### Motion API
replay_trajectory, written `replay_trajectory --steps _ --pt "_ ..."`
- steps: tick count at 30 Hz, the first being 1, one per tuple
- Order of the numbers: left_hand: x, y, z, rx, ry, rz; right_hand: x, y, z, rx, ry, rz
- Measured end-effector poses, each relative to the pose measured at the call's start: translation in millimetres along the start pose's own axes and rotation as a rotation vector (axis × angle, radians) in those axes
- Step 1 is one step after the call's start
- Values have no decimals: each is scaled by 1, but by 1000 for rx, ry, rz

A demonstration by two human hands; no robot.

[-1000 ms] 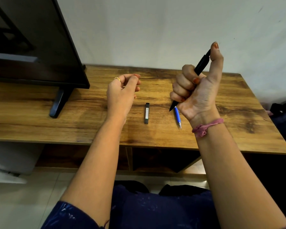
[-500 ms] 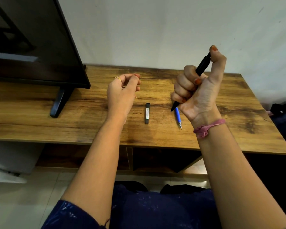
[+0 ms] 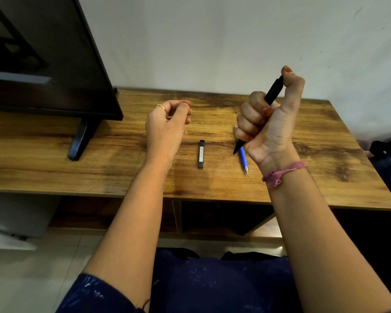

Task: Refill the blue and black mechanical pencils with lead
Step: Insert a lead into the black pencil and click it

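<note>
My right hand [image 3: 269, 132] is raised above the wooden table [image 3: 325, 172] and grips the black mechanical pencil [image 3: 274, 91] in a fist, tip pointing down. Its thumb is bent over the pencil's top end. The blue mechanical pencil [image 3: 243, 160] lies on the table just below that hand, tip toward me, its upper part hidden by the hand. A slim dark lead case [image 3: 201, 154] lies to its left. My left hand [image 3: 165, 127] hovers left of the case, fingers curled with the thumb at the fingertips; whether it pinches anything is hidden.
A large black monitor [image 3: 43, 64] stands at the back left on a dark foot [image 3: 79, 141]. A white wall rises behind the table. Dark fabric [image 3: 384, 154] lies past the table's right edge. My lap in blue clothing is below.
My right thumb has bent from straight beside the black pencil down onto its top end. The left hand, lead case and blue pencil have stayed where they were.
</note>
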State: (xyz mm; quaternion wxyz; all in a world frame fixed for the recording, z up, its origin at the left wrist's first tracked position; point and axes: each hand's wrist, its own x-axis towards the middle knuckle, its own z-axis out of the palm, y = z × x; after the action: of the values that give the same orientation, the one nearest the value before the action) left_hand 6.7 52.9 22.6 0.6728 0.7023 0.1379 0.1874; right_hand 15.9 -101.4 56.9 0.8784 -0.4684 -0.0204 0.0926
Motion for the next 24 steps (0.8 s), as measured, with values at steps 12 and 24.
replay_trajectory --steps 12,24 --pt "0 1 0 4 -2 4 1 4 3 -27 -1 -12" --pt "0 0 0 11 -4 5 0 3 2 -25 -17 -3"
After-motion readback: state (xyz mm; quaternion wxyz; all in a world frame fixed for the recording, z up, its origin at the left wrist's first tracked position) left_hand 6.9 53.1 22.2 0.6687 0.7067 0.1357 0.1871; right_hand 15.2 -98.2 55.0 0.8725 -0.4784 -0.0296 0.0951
